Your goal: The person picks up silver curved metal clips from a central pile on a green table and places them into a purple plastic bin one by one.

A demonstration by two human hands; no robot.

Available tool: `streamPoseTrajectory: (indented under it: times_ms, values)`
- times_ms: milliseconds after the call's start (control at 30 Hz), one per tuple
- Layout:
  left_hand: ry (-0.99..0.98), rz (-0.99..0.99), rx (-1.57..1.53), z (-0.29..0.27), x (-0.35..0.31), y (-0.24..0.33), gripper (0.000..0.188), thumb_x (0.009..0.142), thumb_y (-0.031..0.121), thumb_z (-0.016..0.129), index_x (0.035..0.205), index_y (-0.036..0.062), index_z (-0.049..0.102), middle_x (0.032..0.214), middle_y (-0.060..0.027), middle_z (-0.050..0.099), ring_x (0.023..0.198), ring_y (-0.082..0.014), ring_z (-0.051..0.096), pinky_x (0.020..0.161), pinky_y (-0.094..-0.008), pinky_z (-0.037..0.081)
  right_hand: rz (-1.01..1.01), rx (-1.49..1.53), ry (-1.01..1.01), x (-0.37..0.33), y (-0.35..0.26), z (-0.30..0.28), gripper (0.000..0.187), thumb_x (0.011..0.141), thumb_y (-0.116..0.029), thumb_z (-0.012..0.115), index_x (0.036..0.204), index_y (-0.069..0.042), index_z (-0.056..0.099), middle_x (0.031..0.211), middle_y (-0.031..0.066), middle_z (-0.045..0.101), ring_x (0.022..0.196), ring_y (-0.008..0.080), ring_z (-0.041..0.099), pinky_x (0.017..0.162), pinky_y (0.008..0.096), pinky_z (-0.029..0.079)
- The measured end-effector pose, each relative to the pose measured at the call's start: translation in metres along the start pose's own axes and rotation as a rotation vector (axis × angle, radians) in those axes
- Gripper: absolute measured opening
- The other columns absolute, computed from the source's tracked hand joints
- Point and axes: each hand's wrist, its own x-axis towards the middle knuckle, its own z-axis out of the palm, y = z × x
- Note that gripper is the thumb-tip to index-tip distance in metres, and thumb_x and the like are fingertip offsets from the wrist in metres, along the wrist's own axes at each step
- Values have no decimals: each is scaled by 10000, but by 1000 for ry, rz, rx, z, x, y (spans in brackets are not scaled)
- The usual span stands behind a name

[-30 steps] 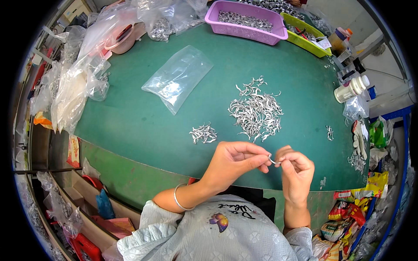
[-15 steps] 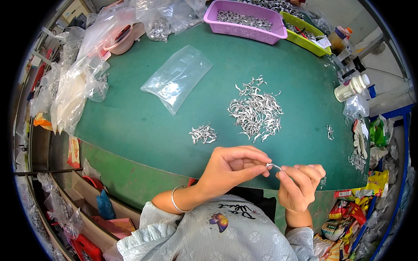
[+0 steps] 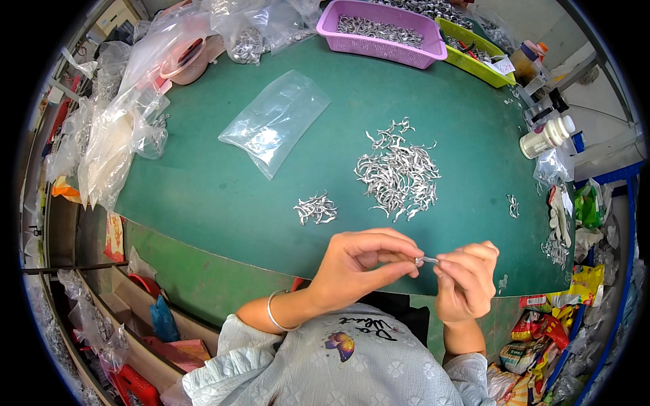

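Between my two hands, above the front edge of the green table, is a small curved silver metal piece point(image 3: 425, 260). My left hand point(image 3: 362, 260) pinches its left end between thumb and fingers. At the other end, the thumb and fingertips of my right hand point(image 3: 467, 281) close on it. Beyond my hands lies a large pile of similar silver pieces point(image 3: 399, 177). A smaller pile of silver pieces point(image 3: 315, 208) sits to its left, nearer me. Farther back and left, a clear plastic bag point(image 3: 276, 122) lies flat.
A purple basket point(image 3: 379, 53) and a lime-green basket point(image 3: 474, 68), both with metal pieces, stand at the back. A white bottle point(image 3: 547, 137) lies at the right edge. Plastic bags point(image 3: 112, 145) and a pink bowl point(image 3: 184, 66) crowd the left. Open drawers point(image 3: 135, 298) lie below left.
The metal piece has turned, its curve now showing nearly straight and edge-on. My right hand has shifted slightly up and left; my left hand has hardly moved.
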Motion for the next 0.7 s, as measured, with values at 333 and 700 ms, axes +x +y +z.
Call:
streamPoseTrajectory:
  times_ms: [333, 700]
  values:
    - [163, -281, 124, -16, 3, -14, 114, 824, 20, 573, 909, -56, 579, 796, -74, 604, 713, -118, 589, 651, -230, 483, 906, 1049, -154, -26, 13, 19, 107, 785, 67, 566, 884, 35, 588, 878, 88, 604, 757, 140, 550, 693, 242, 438]
    - [677, 128, 1134, -87, -12, -26, 57, 724, 12, 637, 776, 1, 616, 729, -15, 538, 585, -73, 404, 507, -211, 318, 380, -117, -287, -27, 88, 40, 145, 677, -8, 651, 815, -53, 646, 793, 52, 578, 770, 222, 509, 690, 301, 386]
